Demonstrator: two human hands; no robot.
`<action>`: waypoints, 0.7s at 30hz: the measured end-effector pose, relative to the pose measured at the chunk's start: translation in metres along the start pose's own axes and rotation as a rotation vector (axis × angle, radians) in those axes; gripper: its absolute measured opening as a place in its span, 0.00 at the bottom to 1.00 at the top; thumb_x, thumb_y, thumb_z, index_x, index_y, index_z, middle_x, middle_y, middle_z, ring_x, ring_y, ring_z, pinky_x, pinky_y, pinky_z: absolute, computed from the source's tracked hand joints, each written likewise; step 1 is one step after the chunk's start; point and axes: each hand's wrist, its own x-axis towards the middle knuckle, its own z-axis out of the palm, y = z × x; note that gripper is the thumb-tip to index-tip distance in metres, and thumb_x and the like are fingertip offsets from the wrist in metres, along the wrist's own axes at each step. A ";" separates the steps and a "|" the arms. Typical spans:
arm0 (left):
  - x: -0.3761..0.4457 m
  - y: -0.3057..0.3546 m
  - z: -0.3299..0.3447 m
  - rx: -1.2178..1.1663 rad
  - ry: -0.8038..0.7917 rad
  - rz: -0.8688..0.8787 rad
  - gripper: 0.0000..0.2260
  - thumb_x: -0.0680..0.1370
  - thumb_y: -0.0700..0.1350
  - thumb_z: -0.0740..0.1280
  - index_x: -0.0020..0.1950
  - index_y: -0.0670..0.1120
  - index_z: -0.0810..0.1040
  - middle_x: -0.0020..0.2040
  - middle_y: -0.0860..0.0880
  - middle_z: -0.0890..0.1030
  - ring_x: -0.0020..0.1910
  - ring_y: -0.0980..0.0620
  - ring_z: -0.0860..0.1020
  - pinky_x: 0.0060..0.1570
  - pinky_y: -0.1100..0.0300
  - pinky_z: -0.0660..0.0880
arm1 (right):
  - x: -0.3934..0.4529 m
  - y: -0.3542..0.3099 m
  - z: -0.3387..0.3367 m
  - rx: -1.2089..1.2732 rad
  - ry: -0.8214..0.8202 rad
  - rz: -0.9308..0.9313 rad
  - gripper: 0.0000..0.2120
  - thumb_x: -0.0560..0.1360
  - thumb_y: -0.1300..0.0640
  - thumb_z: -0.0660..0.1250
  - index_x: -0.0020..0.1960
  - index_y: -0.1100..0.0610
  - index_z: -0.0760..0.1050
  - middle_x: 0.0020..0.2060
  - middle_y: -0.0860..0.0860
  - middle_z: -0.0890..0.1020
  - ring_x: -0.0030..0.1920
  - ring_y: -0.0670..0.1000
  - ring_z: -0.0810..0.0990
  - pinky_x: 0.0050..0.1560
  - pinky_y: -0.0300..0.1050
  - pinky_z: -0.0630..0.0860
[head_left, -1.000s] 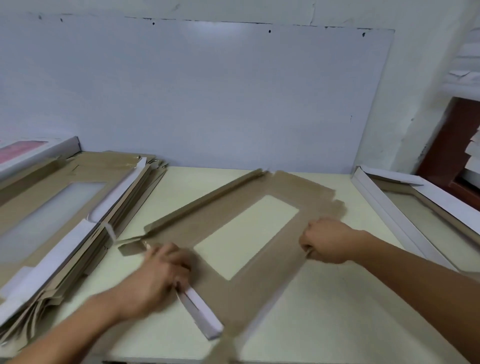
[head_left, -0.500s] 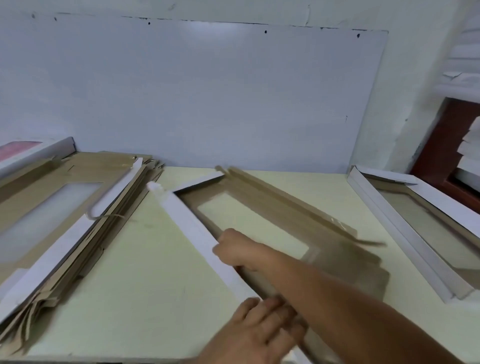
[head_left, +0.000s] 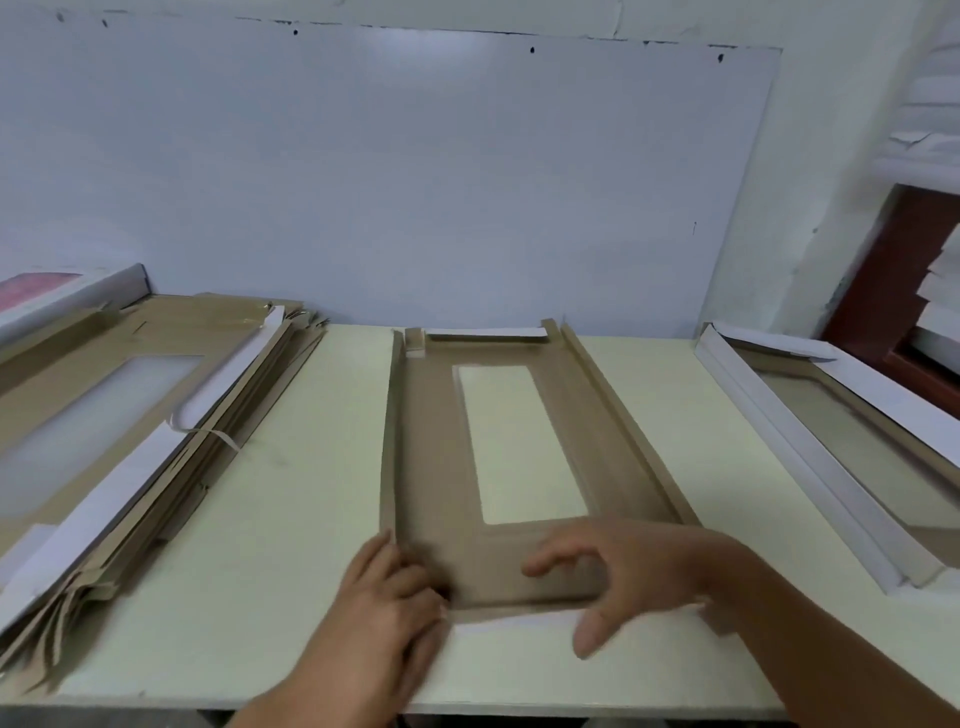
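Note:
A flat brown cardboard box blank with a rectangular window cut-out lies lengthwise in the middle of the pale table, its long side flaps raised and white flaps at both ends. My left hand rests with straight fingers on the blank's near left corner. My right hand hovers spread over the near end of the blank, thumb down by the white near flap, fingers loosely bent and holding nothing.
A stack of the same flat blanks lies on the left, partly bundled with a strap. A folded white-sided box lid sits at the right. A white panel backs the table; the table's front edge is near me.
The blank has been swung round from a slant to lie straight, lengthwise away from me. Both hands have shifted to its near end, the right arm no longer crossing it.

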 end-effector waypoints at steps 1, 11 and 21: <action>-0.004 -0.007 -0.004 -0.038 -0.013 -0.075 0.09 0.75 0.54 0.63 0.42 0.54 0.81 0.51 0.61 0.80 0.53 0.53 0.78 0.65 0.52 0.64 | -0.013 0.005 0.004 -0.017 0.004 0.016 0.32 0.65 0.34 0.76 0.67 0.36 0.73 0.58 0.30 0.76 0.57 0.32 0.74 0.54 0.23 0.68; -0.002 0.007 -0.008 0.110 -0.090 -0.310 0.33 0.67 0.43 0.72 0.73 0.46 0.71 0.71 0.49 0.73 0.68 0.48 0.72 0.69 0.43 0.61 | -0.020 0.004 0.052 -0.203 0.545 0.173 0.15 0.80 0.49 0.61 0.66 0.40 0.72 0.58 0.36 0.78 0.56 0.41 0.76 0.54 0.38 0.69; 0.018 0.037 0.020 0.173 -0.161 0.027 0.15 0.70 0.53 0.71 0.53 0.47 0.86 0.55 0.50 0.85 0.52 0.54 0.84 0.45 0.63 0.81 | -0.001 -0.027 0.105 -0.549 0.693 -0.070 0.21 0.62 0.40 0.80 0.50 0.50 0.85 0.54 0.41 0.83 0.55 0.43 0.82 0.51 0.33 0.79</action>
